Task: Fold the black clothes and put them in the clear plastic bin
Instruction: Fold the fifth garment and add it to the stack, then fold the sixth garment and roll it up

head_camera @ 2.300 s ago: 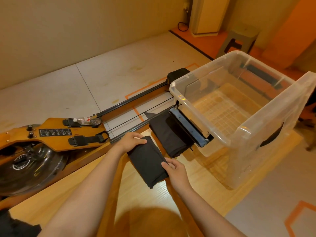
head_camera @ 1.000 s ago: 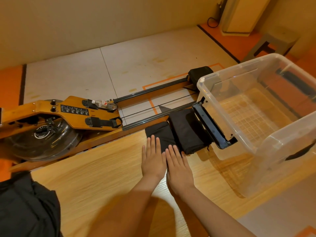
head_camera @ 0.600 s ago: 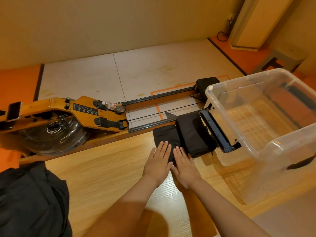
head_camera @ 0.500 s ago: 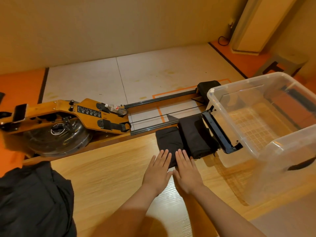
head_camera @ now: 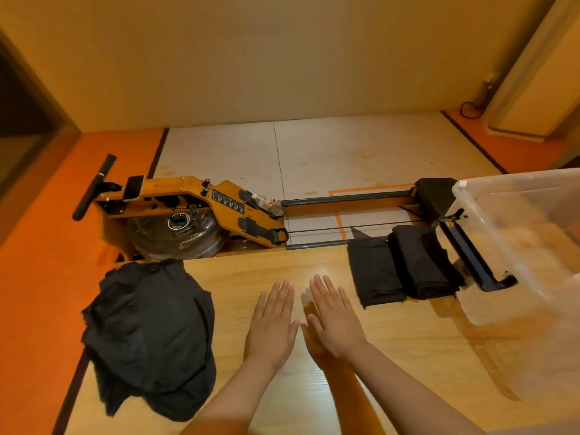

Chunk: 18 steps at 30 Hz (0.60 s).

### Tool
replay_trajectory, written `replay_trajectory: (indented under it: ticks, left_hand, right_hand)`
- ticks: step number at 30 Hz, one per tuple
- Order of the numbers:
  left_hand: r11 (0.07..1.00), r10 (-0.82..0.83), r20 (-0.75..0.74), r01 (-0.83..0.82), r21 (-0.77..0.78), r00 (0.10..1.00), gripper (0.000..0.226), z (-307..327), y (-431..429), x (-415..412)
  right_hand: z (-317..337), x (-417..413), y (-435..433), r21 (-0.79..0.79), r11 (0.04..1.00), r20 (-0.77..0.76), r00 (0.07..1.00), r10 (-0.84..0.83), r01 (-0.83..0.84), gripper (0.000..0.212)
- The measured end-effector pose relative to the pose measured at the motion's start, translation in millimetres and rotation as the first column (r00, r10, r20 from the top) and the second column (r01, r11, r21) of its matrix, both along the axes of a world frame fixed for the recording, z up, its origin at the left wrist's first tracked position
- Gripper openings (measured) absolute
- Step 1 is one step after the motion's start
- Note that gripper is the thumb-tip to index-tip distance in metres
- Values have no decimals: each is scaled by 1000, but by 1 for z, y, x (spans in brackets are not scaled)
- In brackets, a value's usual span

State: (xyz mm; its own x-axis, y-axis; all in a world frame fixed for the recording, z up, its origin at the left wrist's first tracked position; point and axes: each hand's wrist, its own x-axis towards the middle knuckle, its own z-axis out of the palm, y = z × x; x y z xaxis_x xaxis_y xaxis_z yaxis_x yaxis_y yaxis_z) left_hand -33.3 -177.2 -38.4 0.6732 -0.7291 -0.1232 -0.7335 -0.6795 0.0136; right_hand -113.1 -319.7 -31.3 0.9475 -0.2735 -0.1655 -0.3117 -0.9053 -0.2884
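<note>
Left hand (head_camera: pixel 271 324), right hand (head_camera: pixel 334 321) stretching flat over surface (head_camera: pixel 423 356), fingers (head_camera: pixel 278 298) released, holding nothing; folded black clothes (head_camera: pixel 375 271) lying right of fingers, unfolded pile (head_camera: pixel 147 334) left.

The crumpled heap of cloth (head_camera: pixel 150 334) was plain black, and so were the flat folded cloth rectangle (head_camera: pixel 375 271) and the thicker folded cloth bundle (head_camera: pixel 422 262). The rectangular plastic bin (head_camera: pixel 518 246) was clear and colourless, with the wood tone showing through it. The wooden table top (head_camera: pixel 408 356) was pale honey with fine grain lines. The wooden rowing machine frame (head_camera: pixel 194 196) was amber-orange, with a black handle bar (head_camera: pixel 94 186) and a black seat pad (head_camera: pixel 434 193). The floor mat (head_camera: pixel 37 277) was bright orange, and the floor panels (head_camera: pixel 314 152) were off-white, marked by an orange tape line (head_camera: pixel 370 188).
</note>
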Motion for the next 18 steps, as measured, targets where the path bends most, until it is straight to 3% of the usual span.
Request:
replay_trajectory:
  ticks: [4, 8, 12, 18]
  left_hand:
    - [989, 136, 3, -135, -54, 991, 66, 6, 53, 20]
    - [943, 323, -11, -323, -81, 946, 67, 13, 107, 29]
    - [860, 498, -42, -500, -102, 866, 75, 8, 158, 42]
    - [860, 499, -156, -509, -34, 853, 88, -28, 207, 37]
  right_hand:
    - [8, 35, 43, 13, 992, 14, 992, 127, -127, 83]
    - [15, 65, 92, 12, 974, 14, 974, 226, -227, 66]
    - [19, 95, 139, 64, 960, 17, 962, 273, -273, 72]
    - [3, 109, 188, 107, 926, -64, 927, 371, -363, 80]
